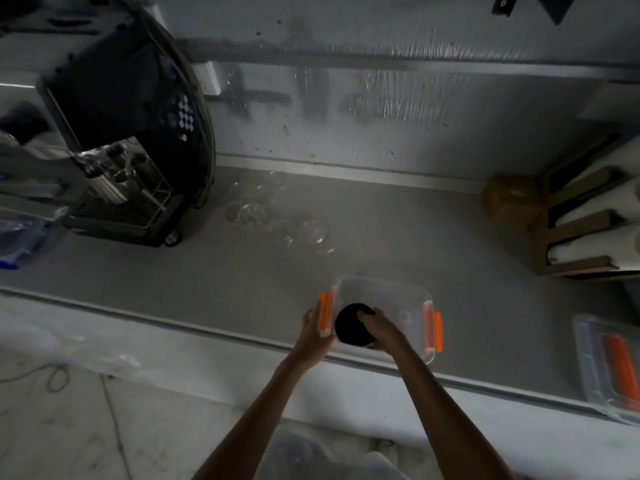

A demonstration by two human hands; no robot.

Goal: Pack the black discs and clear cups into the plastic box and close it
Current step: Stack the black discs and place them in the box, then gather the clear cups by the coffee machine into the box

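A clear plastic box (398, 296) with orange side latches stands open on the grey counter near its front edge. My left hand (313, 332) grips the box's left side at the orange latch. Inside the box, my right hand (377, 329) holds the black discs (351, 325), seen from above as one round black shape. Several clear cups (280, 221) lie and stand in a loose group on the counter farther back, left of the box. At the right edge of the counter rests the box's lid (604, 367), clear with orange clips.
A black coffee machine (128, 140) with a metal drip tray fills the back left. Cardboard holders with white rolls (588, 230) and a brown carton (509, 199) stand at the back right. The wall is close behind. Below the counter edge (207, 332) is a pale floor.
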